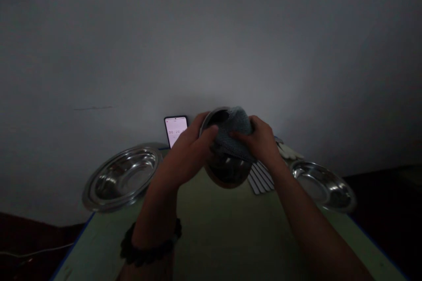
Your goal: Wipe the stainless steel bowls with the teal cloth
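My left hand (189, 151) grips the left rim of a shiny metal bowl (227, 173), thumb on the inside. The bowl is held tilted above the table, its opening turned toward me. A grey-blue mesh-like cloth (235, 129) lies over the bowl's upper right rim and partly into it. My right hand (262, 138) pinches this cloth against the bowl, thumb on top; its other fingers are hidden behind the cloth. A dark beaded bracelet (150, 246) is around my left wrist.
On the green table (211, 228), a wide metal basin (95, 193) stands left and another metal basin (343, 193) right. A phone (174, 129) showing a timer leans on the wall behind. Pale striped strips (260, 180) and a whitish glove-like item (290, 151) lie toward the right.
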Demonstrator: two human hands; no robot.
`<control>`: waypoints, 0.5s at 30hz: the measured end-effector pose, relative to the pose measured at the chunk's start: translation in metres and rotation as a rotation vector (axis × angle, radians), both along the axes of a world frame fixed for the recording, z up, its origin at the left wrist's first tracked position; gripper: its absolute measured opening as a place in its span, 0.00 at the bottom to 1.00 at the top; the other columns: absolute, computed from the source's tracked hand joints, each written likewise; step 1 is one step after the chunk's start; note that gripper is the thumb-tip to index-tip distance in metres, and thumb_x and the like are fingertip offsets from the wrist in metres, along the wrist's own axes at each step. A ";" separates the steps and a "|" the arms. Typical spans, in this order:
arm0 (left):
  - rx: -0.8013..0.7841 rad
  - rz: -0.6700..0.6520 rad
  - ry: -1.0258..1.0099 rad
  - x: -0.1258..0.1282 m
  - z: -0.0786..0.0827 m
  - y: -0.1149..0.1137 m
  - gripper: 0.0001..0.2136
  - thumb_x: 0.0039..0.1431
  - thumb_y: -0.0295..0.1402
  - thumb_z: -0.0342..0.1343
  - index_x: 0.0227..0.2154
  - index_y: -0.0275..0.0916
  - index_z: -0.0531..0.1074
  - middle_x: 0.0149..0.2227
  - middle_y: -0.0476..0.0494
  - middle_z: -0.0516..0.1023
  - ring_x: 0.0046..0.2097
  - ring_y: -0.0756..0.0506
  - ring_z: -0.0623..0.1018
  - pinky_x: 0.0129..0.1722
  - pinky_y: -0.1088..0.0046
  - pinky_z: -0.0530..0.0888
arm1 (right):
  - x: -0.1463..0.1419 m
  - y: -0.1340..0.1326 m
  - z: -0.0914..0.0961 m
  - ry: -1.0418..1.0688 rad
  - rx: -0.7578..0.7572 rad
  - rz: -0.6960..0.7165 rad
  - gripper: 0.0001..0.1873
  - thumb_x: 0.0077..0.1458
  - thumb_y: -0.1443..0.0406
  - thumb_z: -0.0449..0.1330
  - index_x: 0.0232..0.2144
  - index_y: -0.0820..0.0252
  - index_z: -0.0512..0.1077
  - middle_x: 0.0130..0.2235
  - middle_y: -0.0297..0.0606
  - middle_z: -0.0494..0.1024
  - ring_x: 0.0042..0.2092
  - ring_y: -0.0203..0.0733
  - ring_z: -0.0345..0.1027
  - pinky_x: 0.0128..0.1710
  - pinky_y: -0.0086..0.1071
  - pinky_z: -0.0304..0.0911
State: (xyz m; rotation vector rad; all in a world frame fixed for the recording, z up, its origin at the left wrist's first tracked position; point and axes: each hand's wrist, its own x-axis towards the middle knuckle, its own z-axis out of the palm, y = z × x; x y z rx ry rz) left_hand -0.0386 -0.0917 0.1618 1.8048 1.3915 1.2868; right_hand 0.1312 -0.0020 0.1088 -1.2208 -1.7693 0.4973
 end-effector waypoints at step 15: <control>-0.015 -0.018 -0.151 -0.005 -0.125 -0.021 0.19 0.62 0.35 0.46 0.55 0.39 0.62 0.55 0.40 0.70 0.57 0.41 0.68 0.58 0.61 0.61 | 0.000 -0.009 -0.004 -0.600 0.028 0.577 0.22 0.42 0.77 0.55 0.41 0.59 0.72 0.43 0.40 0.79 0.44 0.44 0.71 0.43 0.34 0.62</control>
